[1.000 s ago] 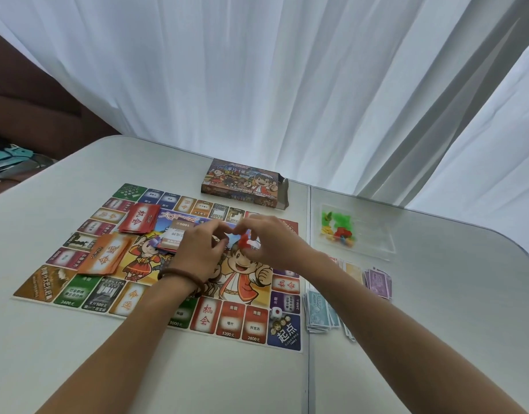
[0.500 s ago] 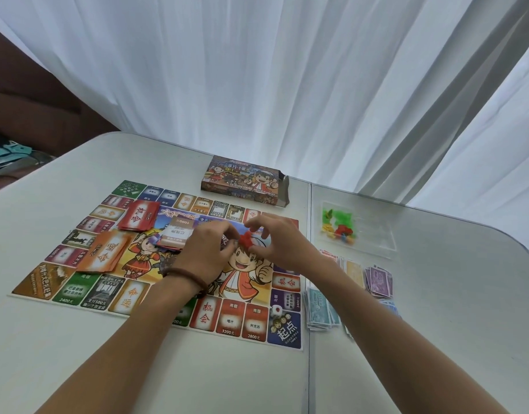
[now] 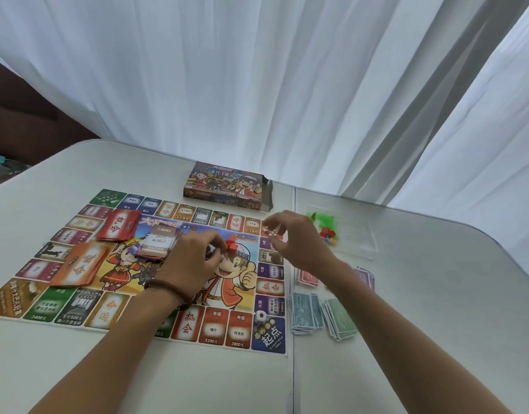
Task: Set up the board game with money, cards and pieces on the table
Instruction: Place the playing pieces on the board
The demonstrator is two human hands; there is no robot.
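At the lower left of the frame, a white table (image 3: 78,369) carries the game board (image 3: 36,303), lying flat. On the board's left part an orange card deck (image 3: 81,264) lies fanned a little, with a red card deck (image 3: 118,225) above it. Just right of these, near the board's middle, sits a loose stack of small cards (image 3: 160,243). The left hand (image 3: 194,258), a bead bracelet (image 3: 164,286) on its wrist, is over the middle of the board with fingers curled. Its fingertips touch a red piece (image 3: 231,245), though I cannot tell whether they pinch it. Above, past the board's upper edge, lies the game box (image 3: 227,186). A white die (image 3: 259,316) sits on the board's lower right corner. The right hand (image 3: 299,243) hovers over the board's right edge, fingers loosely spread and holding nothing. Right of the board lie money piles: blue notes (image 3: 303,313), green notes (image 3: 341,319) and purple notes (image 3: 364,277). Above them a clear bag (image 3: 355,234) holds coloured pieces.
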